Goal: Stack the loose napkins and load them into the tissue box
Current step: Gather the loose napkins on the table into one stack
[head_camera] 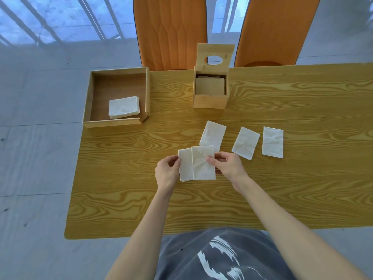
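Near the table's middle, my left hand (166,171) pinches the left edge of a white folded napkin (185,168). My right hand (227,165) holds a second napkin (201,164) that overlaps the first from the right. Three more loose napkins lie flat beyond: one (213,135) just behind my right hand, one (245,142) farther right, and one (272,142) at the far right. The wooden tissue box (210,101) stands behind them with its oval-holed lid (215,56) tipped up and open; napkins lie inside it.
A shallow wooden tray (113,123) at the table's left corner holds a small stack of white napkins (124,107). Two orange chairs (171,31) stand behind the far edge. The wood-grain table (282,188) ends just left of the tray.
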The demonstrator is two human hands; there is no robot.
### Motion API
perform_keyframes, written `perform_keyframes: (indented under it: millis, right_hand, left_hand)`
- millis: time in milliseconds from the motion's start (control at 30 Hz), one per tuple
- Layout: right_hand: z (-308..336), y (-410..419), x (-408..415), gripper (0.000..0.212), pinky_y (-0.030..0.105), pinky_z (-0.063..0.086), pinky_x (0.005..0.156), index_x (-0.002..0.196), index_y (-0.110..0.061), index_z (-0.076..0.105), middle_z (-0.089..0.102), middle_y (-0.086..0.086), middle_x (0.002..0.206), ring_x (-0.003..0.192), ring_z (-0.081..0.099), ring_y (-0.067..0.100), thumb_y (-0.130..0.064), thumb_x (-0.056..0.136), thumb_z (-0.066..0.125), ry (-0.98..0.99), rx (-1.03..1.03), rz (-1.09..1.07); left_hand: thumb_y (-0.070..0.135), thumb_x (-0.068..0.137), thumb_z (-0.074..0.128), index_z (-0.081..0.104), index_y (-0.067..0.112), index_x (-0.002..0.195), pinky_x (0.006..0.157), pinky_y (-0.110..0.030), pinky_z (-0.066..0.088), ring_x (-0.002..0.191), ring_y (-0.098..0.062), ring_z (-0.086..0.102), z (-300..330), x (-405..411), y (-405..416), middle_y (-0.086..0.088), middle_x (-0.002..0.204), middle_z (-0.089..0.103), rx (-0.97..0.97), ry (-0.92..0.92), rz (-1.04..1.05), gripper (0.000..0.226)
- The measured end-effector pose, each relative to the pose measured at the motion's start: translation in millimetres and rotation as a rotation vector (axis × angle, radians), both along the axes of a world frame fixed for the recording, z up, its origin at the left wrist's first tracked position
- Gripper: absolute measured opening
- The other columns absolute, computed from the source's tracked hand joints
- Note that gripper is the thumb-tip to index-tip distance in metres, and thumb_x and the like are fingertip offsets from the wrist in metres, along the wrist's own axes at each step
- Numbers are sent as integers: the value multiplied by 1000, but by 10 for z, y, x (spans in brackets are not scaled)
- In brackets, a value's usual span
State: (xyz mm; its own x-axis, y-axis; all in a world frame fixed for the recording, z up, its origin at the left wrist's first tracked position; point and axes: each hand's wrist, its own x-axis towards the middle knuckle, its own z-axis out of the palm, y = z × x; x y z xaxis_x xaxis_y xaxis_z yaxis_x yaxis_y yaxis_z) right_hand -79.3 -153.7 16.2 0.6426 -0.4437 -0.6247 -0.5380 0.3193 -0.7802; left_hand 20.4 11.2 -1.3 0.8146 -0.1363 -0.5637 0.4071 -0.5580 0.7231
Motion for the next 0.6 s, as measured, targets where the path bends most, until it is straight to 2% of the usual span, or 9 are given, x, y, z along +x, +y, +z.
perform_keyframes:
  millis: [67,200,300,367,467,533,600]
  right_hand:
    - [-45,89,106,21,27,61,64,102,-9,72,78,3,92,81,75,13,-16,83,79,12,2,2]
    - [-146,206,225,30,25,57,60,109,-2,70,76,9,99,86,74,18,-17,84,79,38,38,53]
    - [-205,263,260,33,25,57,58,110,-2,70,76,12,101,86,74,22,-18,83,80,73,19,60]
    - [-241,287,270,32,30,60,60,108,-4,72,76,11,98,84,74,23,-21,82,81,97,-34,52]
    - [-281,303,294,27,36,63,64,102,-8,76,77,8,95,82,74,20,-25,81,81,130,-200,69]
    - [-285,314,326,27,38,62,71,100,-11,77,77,2,95,85,72,17,-31,81,80,173,-395,129]
    - [-251,341,365,31,36,59,72,101,-16,77,76,-2,94,86,70,15,-39,80,79,237,-589,189]
  left_hand:
    - [23,94,65,73,13,116,92,-44,58,98,-22,73,6,18,19,-3,106,77,-20,13,7,25]
    - [21,96,64,73,10,117,89,-45,59,93,-22,75,17,52,29,-6,104,77,-64,40,6,26]
    - [22,96,64,73,9,117,88,-45,60,92,-21,75,19,56,28,-6,102,78,-82,54,-1,26]
    - [23,96,64,73,9,117,88,-46,60,93,-21,75,13,53,34,-5,102,78,-97,64,-1,26]
    - [28,97,61,75,13,111,88,-46,60,91,-20,75,5,50,39,-2,96,79,-125,94,20,24]
    - [34,97,59,76,14,107,88,-47,60,90,-20,76,2,57,30,-1,93,79,-142,118,43,27]
    - [37,94,65,75,15,108,88,-47,60,91,-20,76,-10,61,22,-2,95,79,-151,126,56,28]
